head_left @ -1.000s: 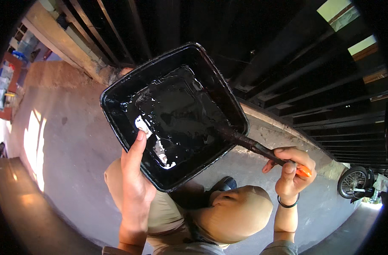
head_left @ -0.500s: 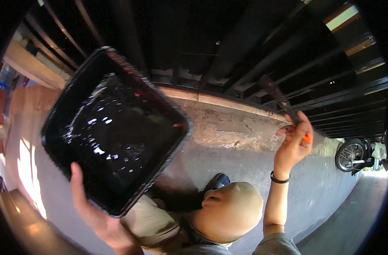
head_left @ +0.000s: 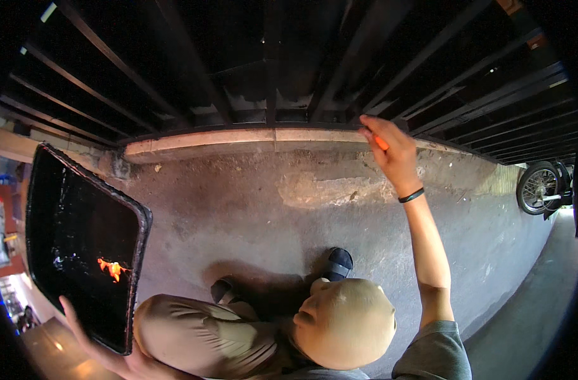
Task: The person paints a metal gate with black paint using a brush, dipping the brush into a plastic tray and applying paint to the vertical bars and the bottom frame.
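Note:
My left hand (head_left: 105, 361) grips the lower rim of a black rectangular tray (head_left: 144, 221), its thumb on the near edge and its other fingers mostly hidden. The tray is tilted at my left; its dark inside looks glossy, with a bright orange patch that may be a reflection. My right hand (head_left: 395, 155), with a dark band at the wrist, is raised against the lower part of the dark metal bars (head_left: 273, 95). Its fingers close round a paintbrush (head_left: 381, 143), of which only the orange handle shows clearly; the brush head is lost against the dark bars.
The bars stand along a low concrete ledge (head_left: 225, 137) across the far side. Below is a grey, patchy concrete floor (head_left: 194, 215). A parked motorcycle's wheel (head_left: 539, 188) is at the far right. My bent knees (head_left: 349, 323) and dark shoes (head_left: 339, 263) are close in front.
The tray has moved left, away from the middle, and turned more on edge. My right hand has moved up to the bars with the brush, whose dark length showed earlier. The view has shifted.

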`<state>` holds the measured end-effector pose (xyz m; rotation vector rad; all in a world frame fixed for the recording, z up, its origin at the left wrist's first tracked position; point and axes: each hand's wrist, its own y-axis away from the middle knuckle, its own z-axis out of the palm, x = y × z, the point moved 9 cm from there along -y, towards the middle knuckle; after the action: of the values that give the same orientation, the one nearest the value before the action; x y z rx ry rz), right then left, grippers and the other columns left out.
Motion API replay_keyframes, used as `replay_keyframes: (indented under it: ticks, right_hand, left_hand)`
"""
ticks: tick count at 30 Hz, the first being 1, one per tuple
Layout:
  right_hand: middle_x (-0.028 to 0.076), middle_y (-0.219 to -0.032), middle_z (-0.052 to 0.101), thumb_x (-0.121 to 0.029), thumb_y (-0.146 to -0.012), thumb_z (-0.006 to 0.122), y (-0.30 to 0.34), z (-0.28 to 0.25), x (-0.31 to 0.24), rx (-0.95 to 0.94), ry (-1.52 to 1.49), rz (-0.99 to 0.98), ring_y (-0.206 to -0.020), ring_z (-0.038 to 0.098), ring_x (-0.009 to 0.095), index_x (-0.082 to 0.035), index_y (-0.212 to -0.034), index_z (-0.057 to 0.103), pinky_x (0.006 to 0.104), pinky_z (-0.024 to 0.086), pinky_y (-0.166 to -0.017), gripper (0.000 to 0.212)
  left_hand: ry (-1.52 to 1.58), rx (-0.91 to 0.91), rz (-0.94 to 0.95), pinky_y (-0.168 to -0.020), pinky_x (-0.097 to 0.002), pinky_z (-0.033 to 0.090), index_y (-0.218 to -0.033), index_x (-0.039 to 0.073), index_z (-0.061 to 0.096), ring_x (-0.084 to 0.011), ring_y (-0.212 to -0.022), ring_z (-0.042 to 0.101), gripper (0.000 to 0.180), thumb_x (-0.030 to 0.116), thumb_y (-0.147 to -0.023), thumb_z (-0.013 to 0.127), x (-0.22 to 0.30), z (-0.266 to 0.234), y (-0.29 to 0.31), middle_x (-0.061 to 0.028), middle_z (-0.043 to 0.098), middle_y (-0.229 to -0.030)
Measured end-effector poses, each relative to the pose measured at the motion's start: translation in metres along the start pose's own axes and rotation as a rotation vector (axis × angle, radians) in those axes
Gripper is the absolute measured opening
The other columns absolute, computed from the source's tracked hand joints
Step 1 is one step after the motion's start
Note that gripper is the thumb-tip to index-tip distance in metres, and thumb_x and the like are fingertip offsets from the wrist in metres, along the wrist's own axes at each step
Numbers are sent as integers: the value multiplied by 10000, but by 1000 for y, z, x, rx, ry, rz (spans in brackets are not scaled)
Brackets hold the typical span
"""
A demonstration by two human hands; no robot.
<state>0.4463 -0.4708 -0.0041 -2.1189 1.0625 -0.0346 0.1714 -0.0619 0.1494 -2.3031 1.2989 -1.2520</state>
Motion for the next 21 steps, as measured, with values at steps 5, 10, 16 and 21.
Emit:
replay_keyframes:
  ticks: [5,10,16,21]
  right_hand:
    - [105,-1112,780,-78,-876,815,0,-26,-27,113,59,-24,-963,773,274,-83,-1174,758,361,616,-769,303]
    - [97,-1084,771,-107,-867,828,18,15,-15,-108,70,37,-907,760,295,-108,-1172,761,375,614,-739,312]
    - [95,-1076,771,-101,-880,818,-7,-4,-10,85,47,-18,-897,755,301,-101,-1168,757,371,611,-731,294]
    - [83,-1071,769,-146,-890,815,19,10,-22,-54,72,49,-920,760,283,-119,-1174,759,375,618,-741,291]
  left_hand:
    - [-255,-46,92,-1289,-500,243,-1573,-61,458,-373,-1519,400,909,109,-692,608,1,-1,2,-243,494,-1571]
    - [-187,-59,83,-1292,-505,239,-1574,-59,457,-373,-1518,400,897,104,-706,616,-7,-1,3,-241,480,-1582]
    - [-106,-25,25,-1290,-510,247,-1577,-53,456,-373,-1520,395,874,90,-733,631,-5,4,9,-241,459,-1596]
    - [-81,-27,-3,-1287,-513,256,-1580,-50,452,-372,-1521,392,857,81,-754,640,-4,7,15,-241,445,-1607]
